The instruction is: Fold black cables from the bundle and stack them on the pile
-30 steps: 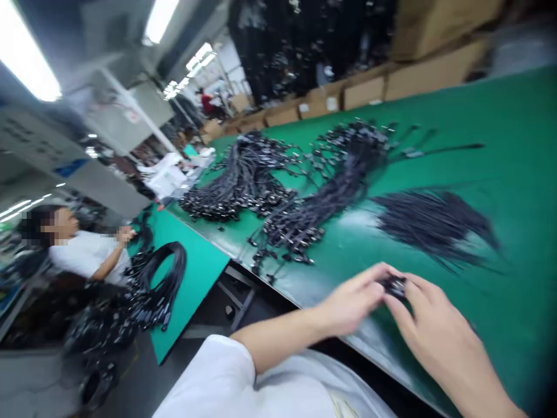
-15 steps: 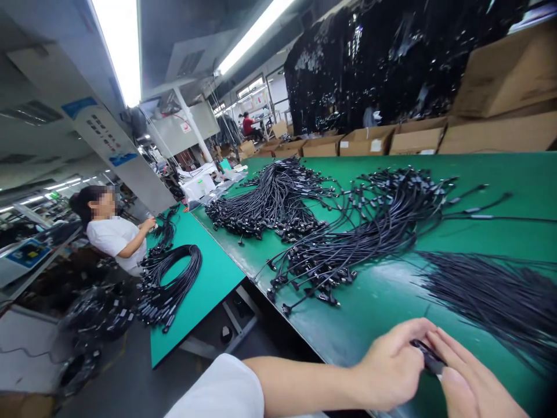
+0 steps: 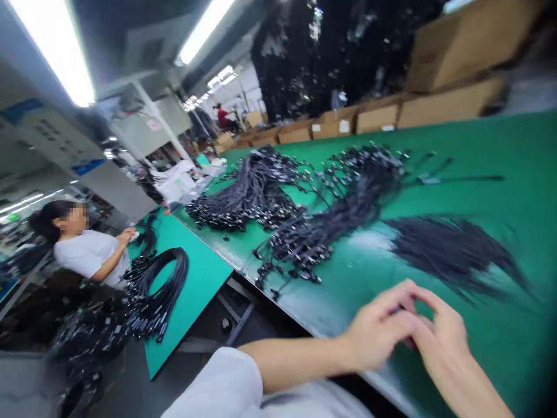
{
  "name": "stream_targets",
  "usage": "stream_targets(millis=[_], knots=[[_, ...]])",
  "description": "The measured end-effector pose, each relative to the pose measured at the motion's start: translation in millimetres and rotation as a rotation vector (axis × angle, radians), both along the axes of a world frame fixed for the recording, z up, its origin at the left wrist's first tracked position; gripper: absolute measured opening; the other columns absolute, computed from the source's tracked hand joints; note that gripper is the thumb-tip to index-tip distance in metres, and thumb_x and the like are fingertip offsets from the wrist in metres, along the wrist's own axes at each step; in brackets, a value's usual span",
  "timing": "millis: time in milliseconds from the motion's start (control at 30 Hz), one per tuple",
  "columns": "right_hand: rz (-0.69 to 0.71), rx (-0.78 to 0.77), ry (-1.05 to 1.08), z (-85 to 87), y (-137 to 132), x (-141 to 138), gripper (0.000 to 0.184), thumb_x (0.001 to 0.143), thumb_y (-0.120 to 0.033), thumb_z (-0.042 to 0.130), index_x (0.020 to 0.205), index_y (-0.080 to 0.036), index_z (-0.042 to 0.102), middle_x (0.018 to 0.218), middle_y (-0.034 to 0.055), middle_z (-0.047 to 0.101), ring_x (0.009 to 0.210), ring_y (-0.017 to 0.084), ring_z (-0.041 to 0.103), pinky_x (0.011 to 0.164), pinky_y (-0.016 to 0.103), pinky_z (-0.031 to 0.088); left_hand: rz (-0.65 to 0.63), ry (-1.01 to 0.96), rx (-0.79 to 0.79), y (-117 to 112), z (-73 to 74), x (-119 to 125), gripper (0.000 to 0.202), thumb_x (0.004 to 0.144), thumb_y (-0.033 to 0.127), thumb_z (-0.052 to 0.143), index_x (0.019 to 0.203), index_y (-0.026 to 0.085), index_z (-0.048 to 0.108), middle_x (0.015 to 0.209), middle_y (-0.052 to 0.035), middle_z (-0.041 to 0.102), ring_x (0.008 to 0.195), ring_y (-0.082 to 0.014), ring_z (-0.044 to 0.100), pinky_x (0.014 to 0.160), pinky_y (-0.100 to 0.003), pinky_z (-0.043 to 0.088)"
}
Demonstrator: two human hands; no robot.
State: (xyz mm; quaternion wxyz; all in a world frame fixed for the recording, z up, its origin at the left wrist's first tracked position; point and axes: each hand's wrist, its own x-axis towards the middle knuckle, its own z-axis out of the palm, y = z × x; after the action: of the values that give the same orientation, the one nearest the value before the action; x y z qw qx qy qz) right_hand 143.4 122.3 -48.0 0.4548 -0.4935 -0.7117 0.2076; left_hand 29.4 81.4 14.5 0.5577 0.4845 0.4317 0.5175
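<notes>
Overlapping above the near side of the green table [image 3: 500, 151], left hand [image 3: 375, 334] and right hand [image 3: 448, 331] blur together; I cannot tell whether they grip anything. Farther left, heaped black cables [image 3: 342, 220] already carry connectors; the thin black strands [image 3: 452, 249] at right seemingly have none.

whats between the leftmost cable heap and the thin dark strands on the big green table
A second heap of black cables, in the head view.
</notes>
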Motion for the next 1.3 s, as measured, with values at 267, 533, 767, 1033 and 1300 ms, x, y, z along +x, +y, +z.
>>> stream_targets(millis=[267,533,767,1033,1300], knots=[[0.198,-0.513,0.406,49.6,-33.3,13.0,0.054,0.096,-0.056,0.026,0.139,-0.025,0.032,0.142,0.0127,0.042,0.104,0.019,0.061,0.072,0.032,0.057,0.013,-0.188,-0.152,16.7,-6.0,5.9,0.037,0.085,0.040,0.064,0.116,0.020,0.066,0.141,-0.0096,0.054,0.127,-0.0248,0.051,0.103,-0.036,0.045],[-0.103,-0.148,-0.479,22.9,-51.5,6.4,0.048,0.098,-0.023,0.032,0.142,-0.004,0.037,0.121,0.0211,0.060,0.099,0.026,0.061,0.081,0.040,0.049,-0.014,-0.244,-0.106,18.8,-7.0,18.5,0.033,0.088,0.034,0.062,0.118,0.021,0.063,0.142,-0.0091,0.053,0.135,-0.0229,0.045,0.114,-0.038,0.033],[-0.083,-0.342,-0.689,27.9,-46.5,10.9,0.044,0.102,-0.040,0.026,0.121,-0.009,0.051,0.108,0.0180,0.066,0.095,0.023,0.063,0.077,0.034,0.042,-0.155,0.156,0.010,9.0,-16.4,12.8,0.045,0.092,0.042,0.053,0.132,0.022,0.055,0.146,-0.0086,0.050,0.137,-0.0224,0.043,0.118,-0.038,0.027],[-0.819,-0.611,-0.731,56.7,-65.2,176.2,0.041,0.099,-0.046,0.034,0.108,-0.014,0.056,0.106,0.0156,0.063,0.085,0.022,0.062,0.070,0.031,0.041,-0.159,0.636,0.103,11.1,-15.1,-68.9,0.042,0.091,0.043,0.051,0.127,0.023,0.059,0.132,-0.0090,0.061,0.122,-0.0261,0.058,0.108,-0.044,0.042],[-1.105,-0.445,-0.723,44.8,-74.3,288.1,0.081,0.092,-0.062,0.036,0.139,0.004,0.039,0.127,0.0342,0.050,0.113,0.034,0.051,0.086,0.046,0.037,0.248,1.336,0.332,2.1,-17.4,-145.9,0.055,0.092,0.040,0.049,0.141,0.015,0.044,0.136,-0.0187,0.054,0.127,-0.0353,0.049,0.107,-0.052,0.037]])
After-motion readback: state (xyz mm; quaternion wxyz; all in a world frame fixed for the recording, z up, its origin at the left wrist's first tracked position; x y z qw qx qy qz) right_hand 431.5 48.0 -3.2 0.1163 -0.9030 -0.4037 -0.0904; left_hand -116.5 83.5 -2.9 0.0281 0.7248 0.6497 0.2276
